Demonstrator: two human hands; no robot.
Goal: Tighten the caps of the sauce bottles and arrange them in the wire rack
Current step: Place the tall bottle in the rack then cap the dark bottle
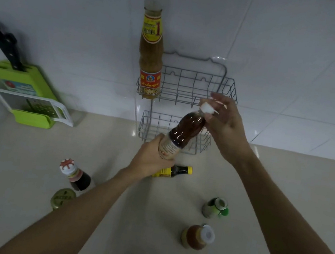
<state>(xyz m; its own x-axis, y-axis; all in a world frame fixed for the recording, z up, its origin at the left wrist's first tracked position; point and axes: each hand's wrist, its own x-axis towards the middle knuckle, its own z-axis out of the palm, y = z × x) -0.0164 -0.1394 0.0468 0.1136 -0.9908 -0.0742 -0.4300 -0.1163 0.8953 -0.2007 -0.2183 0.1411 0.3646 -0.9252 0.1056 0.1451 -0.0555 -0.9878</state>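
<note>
My left hand (152,160) grips the lower body of a brown sauce bottle (185,132), held tilted in front of the two-tier grey wire rack (190,86). My right hand (226,123) has its fingers around the bottle's white cap (207,108). A tall yellow-labelled sauce bottle (151,54) stands at the left end of the rack's upper tier. On the counter are a small dark bottle with a yellow cap (175,171), lying behind my left hand, a dark bottle with a red-and-white cap (75,175), a green-capped bottle (215,208) and an orange sauce bottle with a white cap (197,237).
A green knife block with a black-handled knife (10,47) and a green-and-white grater (33,107) stand at the left against the white tiled wall. A greenish round jar lid (62,198) shows beside my left forearm. The counter (147,222) is pale beige.
</note>
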